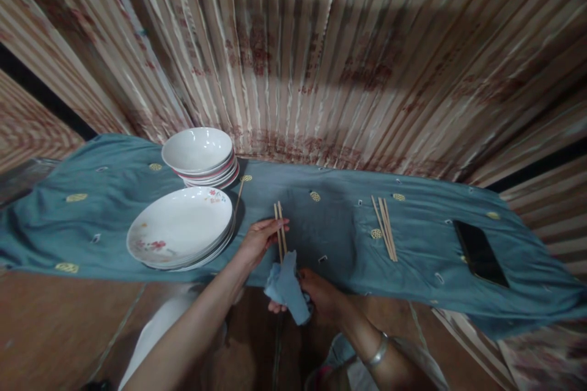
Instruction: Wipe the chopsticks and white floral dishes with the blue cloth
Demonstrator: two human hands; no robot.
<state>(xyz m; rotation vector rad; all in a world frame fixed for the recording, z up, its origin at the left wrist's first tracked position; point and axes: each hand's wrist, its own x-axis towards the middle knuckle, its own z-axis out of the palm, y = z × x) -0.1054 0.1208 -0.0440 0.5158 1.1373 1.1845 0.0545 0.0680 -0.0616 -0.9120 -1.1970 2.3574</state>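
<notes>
So closest to us there's a silver bangle (pixel 380 349) on the right wrist, and past it our right hand (pixel 316 290) is closed on a bunched light-blue cloth (pixel 292 287), right at the table's near edge. A few fingertips poke out underneath it, on the left.

Here's the bit that matters: the pair of wooden chopsticks (pixel 284 239) points pretty much straight away from us, far ends leaning a touch left, near ends disappearing into the cloth, so we can't see those tips. Our left hand (pixel 263 241) comes in from the left and has thumb and fingers pinched on the pair farther up. So left hand is on the far part, right hand at the near end, cloth between right hand and wood.

Left of the left hand there's a stack of floral plates (pixel 181 226). Forward and right of the right hand, the nearer of the two, lie what look like three loose chopsticks (pixel 387 229), also pointing away and leaning left. The black smartphone (pixel 480 253) is well off to the right, and the stacked white bowls (pixel 198 151) sit behind the plates.
</notes>
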